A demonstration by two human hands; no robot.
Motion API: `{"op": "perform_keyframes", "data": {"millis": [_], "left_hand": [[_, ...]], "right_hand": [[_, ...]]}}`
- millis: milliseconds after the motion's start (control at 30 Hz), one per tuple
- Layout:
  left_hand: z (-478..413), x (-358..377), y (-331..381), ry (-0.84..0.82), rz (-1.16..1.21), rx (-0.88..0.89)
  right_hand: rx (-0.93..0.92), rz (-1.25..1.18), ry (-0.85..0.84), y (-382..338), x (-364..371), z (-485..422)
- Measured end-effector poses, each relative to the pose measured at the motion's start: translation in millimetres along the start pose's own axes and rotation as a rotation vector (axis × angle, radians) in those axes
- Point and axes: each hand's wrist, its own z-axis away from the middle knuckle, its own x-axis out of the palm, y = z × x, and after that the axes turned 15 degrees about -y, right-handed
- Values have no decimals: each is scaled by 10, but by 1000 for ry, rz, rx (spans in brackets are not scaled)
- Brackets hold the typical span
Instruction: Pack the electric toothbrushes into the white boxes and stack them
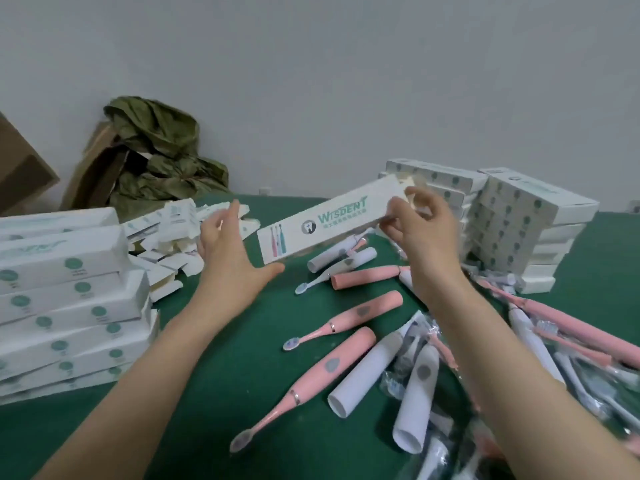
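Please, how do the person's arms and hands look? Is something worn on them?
Nothing worn is visible. The left hand and the right hand have no gloves, and I see no rings, watch or bracelet. The left forearm and the right forearm are bare down to the picture's edge, so no sleeves show.
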Motion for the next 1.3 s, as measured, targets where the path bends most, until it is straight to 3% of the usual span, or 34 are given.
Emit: {"op": "perform_keyframes", "data": {"millis": [67, 133, 500, 700, 933, 1167, 1300], "left_hand": [[90, 49, 151, 43, -232, 263], [145, 117, 315, -6, -273, 414], [63, 228, 505, -124, -93, 411], [22, 216, 502, -143, -117, 319], [40, 167, 516, -101, -156, 465], [85, 188, 562, -163, 145, 473], [48, 177, 677, 32, 350, 458]], "right_hand": [[-93, 211, -34, 13, 94, 86], [-136, 297, -85, 43, 165, 166], [-111, 426, -336, -81, 227, 307], [-30, 284, -410, -69, 250, 359], [-41, 10, -286, -173, 192, 339], [9, -186, -285, -246, 35, 235], [96, -362, -370, -253, 53, 236]]}}
